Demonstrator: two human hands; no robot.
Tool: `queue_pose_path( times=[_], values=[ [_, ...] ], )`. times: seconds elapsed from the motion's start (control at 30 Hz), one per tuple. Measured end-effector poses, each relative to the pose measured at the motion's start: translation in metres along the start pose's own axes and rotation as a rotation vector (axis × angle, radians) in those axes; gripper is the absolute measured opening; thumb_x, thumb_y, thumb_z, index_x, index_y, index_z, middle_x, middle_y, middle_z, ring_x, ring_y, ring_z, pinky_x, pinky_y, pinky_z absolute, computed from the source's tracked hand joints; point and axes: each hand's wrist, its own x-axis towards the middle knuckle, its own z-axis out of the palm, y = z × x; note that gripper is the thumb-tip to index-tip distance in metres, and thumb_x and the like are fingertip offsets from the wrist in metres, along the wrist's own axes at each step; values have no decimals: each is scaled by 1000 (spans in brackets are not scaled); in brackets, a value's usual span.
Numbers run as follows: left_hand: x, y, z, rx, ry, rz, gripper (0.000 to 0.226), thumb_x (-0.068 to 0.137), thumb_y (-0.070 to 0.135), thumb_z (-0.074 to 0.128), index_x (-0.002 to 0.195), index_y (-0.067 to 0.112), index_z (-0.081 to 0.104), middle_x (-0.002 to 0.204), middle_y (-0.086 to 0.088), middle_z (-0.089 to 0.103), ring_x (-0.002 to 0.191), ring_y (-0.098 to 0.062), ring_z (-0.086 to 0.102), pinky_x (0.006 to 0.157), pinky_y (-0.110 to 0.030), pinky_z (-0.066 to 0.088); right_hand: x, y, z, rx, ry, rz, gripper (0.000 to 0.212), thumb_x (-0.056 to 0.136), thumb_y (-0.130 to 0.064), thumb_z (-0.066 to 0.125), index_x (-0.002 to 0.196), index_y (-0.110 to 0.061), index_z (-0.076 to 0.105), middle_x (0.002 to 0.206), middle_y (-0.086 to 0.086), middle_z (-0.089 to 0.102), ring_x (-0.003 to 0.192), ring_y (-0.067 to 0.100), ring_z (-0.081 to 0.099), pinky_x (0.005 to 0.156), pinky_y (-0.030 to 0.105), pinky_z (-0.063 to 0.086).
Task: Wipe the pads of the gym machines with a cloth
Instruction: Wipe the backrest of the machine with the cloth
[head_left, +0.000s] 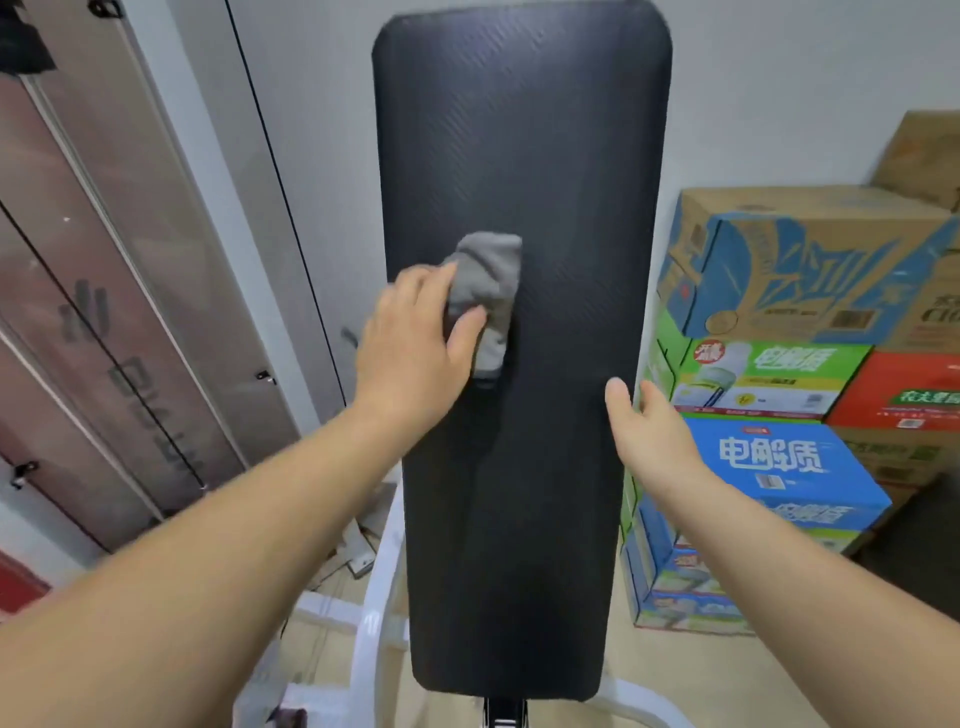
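Observation:
A long black bench pad (540, 156) with a woven texture fills the middle of the view, tilted up away from me. A crumpled grey cloth (488, 280) lies against the pad's left half, about midway up. My left hand (415, 343) grips the cloth and presses it onto the pad. My right hand (647, 426) clasps the pad's right edge, thumb on the front face and fingers behind the edge.
A white metal frame (374, 613) holds the pad from below. Stacked cardboard drink boxes (789, 364) stand close to the right of the pad. Glass panels with dark frames (130, 312) run along the left. A white wall is behind.

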Motion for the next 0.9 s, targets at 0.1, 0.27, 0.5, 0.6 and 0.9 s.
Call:
queue_pose_path(
  times=[0.1, 0.27, 0.5, 0.6, 0.9],
  values=[
    [-9, -23, 55, 329, 63, 138, 65, 102, 53, 42, 158, 21, 34, 160, -13, 33, 142, -36, 34, 118, -54, 30, 15, 27, 31, 76, 52, -28, 76, 100, -72, 21, 156, -23, 36, 158, 5, 45, 145, 31, 42, 115, 48, 35],
    [-43, -33, 110, 358, 178, 195, 65, 103, 51, 35, 160, 20, 31, 167, -13, 25, 153, -38, 22, 125, -57, 14, 33, 57, 59, 132, 204, -91, 94, 87, -89, 14, 160, -32, 28, 163, 0, 39, 149, 31, 36, 121, 56, 28],
    [-173, -66, 161, 430, 45, 629, 60, 103, 49, 43, 156, 21, 42, 166, -8, 33, 153, -35, 25, 126, -56, 16, 21, 78, 68, 159, 235, -206, 79, 100, -73, 19, 163, -25, 25, 168, 2, 30, 154, 30, 27, 122, 48, 22],
    [-206, -102, 166, 524, -87, 951, 52, 105, 46, 46, 153, 26, 46, 165, -3, 37, 154, -31, 28, 126, -54, 19, 11, 86, 59, 183, 183, -223, 63, 108, -57, 24, 159, -23, 35, 164, 2, 36, 149, 28, 33, 118, 43, 26],
    [-154, -100, 135, 227, 174, 208, 59, 103, 35, 40, 161, 24, 30, 172, -2, 15, 159, -27, 8, 128, -51, 11, -12, 127, 71, 141, 202, -253, 60, 101, -53, 49, 148, -16, 48, 141, 5, 57, 122, 27, 58, 98, 38, 45]
  ],
)
